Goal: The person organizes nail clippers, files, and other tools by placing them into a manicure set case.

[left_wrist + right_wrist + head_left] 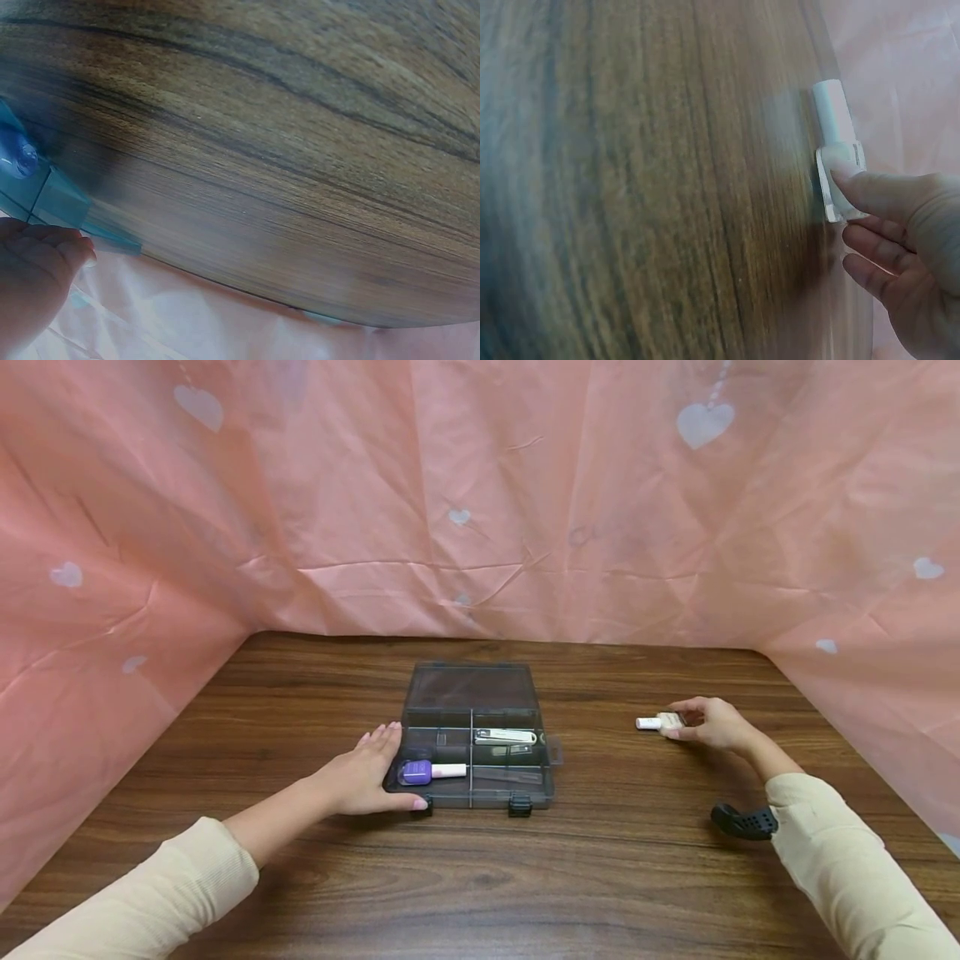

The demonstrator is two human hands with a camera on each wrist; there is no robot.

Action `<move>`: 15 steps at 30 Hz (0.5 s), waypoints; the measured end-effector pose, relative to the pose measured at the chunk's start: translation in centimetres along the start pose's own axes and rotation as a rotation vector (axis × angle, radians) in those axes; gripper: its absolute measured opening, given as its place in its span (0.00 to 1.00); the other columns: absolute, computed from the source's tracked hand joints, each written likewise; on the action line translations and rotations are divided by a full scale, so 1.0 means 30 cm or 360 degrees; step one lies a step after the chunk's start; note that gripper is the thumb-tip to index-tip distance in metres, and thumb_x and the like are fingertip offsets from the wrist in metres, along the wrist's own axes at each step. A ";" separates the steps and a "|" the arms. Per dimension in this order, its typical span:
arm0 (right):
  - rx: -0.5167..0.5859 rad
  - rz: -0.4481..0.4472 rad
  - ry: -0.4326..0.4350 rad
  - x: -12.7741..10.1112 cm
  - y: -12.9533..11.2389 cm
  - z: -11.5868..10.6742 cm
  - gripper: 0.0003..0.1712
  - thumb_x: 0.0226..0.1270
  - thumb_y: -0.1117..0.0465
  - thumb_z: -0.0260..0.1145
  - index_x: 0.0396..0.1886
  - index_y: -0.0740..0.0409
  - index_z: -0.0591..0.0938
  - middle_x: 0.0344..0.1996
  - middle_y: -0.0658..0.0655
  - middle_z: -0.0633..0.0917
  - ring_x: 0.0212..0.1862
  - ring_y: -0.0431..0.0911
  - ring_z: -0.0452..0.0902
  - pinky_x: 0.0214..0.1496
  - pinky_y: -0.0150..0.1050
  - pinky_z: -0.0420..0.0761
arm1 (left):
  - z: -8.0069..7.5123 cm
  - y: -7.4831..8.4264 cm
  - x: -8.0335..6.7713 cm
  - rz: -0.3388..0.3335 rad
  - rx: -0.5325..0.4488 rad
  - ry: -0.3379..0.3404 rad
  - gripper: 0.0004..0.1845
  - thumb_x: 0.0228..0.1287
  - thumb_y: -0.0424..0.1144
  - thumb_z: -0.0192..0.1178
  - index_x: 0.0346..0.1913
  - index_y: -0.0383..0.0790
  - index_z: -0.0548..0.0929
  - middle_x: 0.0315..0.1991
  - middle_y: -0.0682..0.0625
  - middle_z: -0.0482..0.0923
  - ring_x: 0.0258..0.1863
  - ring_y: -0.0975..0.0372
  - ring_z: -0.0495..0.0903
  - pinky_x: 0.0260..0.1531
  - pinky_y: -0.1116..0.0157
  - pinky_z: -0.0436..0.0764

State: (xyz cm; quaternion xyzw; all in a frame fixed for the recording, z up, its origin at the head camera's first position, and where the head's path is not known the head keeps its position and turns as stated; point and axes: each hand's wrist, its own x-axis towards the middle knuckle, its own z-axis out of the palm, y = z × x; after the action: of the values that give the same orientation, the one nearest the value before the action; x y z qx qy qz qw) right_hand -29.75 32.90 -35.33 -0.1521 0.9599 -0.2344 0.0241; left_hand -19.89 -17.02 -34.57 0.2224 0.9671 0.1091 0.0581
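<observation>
A smoky clear compartment box (471, 800) lies open at the table's middle, its lid (471, 687) folded back. Inside it lie a purple bottle with a pink cap (431, 771) and a metal nail clipper (505, 737). My left hand (371, 770) rests flat against the box's left side, fingers straight, thumb along the front corner. The left wrist view shows those fingers (41, 262) beside the box corner (64, 204). At the right, my right hand (701, 724) pinches a small white bottle (652, 722) lying on the table. In the right wrist view, fingertips (870, 187) cover the bottle's (834, 120) body.
The wooden table (480, 877) is walled on three sides by a pink sheet (480, 493) with white hearts. A black wrist mount (742, 821) sits on the right forearm.
</observation>
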 end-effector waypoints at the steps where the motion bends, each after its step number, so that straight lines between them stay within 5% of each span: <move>1: -0.0006 -0.0002 -0.0001 0.000 -0.001 0.000 0.31 0.55 0.58 0.70 0.52 0.76 0.75 0.39 0.69 0.82 0.43 0.57 0.78 0.42 0.44 0.78 | 0.000 0.000 0.000 0.0001 0.0001 0.0001 0.61 0.49 0.68 0.59 0.69 0.21 0.49 0.70 0.29 0.49 0.71 0.42 0.49 0.70 0.48 0.52; 10: -0.0020 0.0010 -0.0010 -0.014 -0.015 -0.005 0.27 0.54 0.57 0.71 0.47 0.73 0.78 0.35 0.65 0.84 0.40 0.53 0.80 0.39 0.39 0.77 | -0.001 0.000 0.000 -0.0005 0.0004 -0.0008 0.61 0.49 0.68 0.59 0.69 0.22 0.48 0.70 0.29 0.48 0.71 0.42 0.48 0.70 0.48 0.52; 15: -0.0026 -0.0003 0.0027 -0.023 -0.020 -0.003 0.23 0.51 0.57 0.72 0.42 0.71 0.80 0.31 0.62 0.85 0.35 0.42 0.78 0.35 0.34 0.74 | -0.002 0.006 -0.002 -0.0018 -0.0005 -0.0021 0.61 0.49 0.69 0.59 0.69 0.22 0.48 0.71 0.30 0.47 0.71 0.42 0.48 0.70 0.49 0.52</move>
State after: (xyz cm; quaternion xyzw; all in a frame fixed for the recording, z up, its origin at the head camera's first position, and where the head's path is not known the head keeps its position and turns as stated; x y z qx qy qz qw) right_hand -28.94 32.64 -35.00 -0.1511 0.9618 -0.2277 0.0145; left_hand -19.76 -16.89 -34.45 0.2175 0.9678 0.1087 0.0653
